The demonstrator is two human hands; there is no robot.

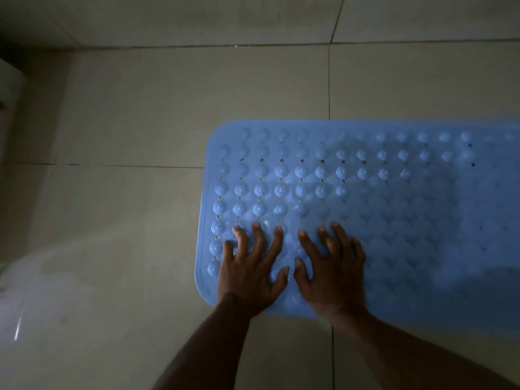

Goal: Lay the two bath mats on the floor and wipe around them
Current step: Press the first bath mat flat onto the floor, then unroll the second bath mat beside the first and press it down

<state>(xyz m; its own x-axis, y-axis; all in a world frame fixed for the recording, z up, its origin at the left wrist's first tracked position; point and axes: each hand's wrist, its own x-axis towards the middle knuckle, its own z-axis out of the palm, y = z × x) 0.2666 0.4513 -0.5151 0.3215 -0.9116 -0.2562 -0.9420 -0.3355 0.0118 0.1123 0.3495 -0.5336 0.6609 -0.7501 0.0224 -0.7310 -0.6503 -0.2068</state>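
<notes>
Dim light falls over a tiled floor (126,108) of large pale beige squares, split by thin dark grout lines (329,88) that cross near the middle of the view. At the far left edge a white fixture (11,88) stands in shadow, too cut off to identify. Below it, in the lower left corner, a pale glossy patch (33,282) catches the light; whether it is water or part of another object cannot be told. Right of centre a blue bath mat (394,198) lies flat on the floor, its long side running across the view and its right end passing out of the picture. It is a soft rubbery sheet with rounded corners and a smooth raised border, covered in even rows of round domed bumps with small drain holes between them. The bumps on the left part are sharp and show fine dotted rings, while those toward the right blur into shadow. On the mat's near left corner the left hand (250,274) lies palm down with its fingers (257,235) straight and spread, pressing the surface. Just beside it the right hand (332,277) does the same, fingers fanned and flat on the bumps. The two hands grip nothing; their thumbs come close but stay apart, and both bare forearms reach in from the lower edge.
</notes>
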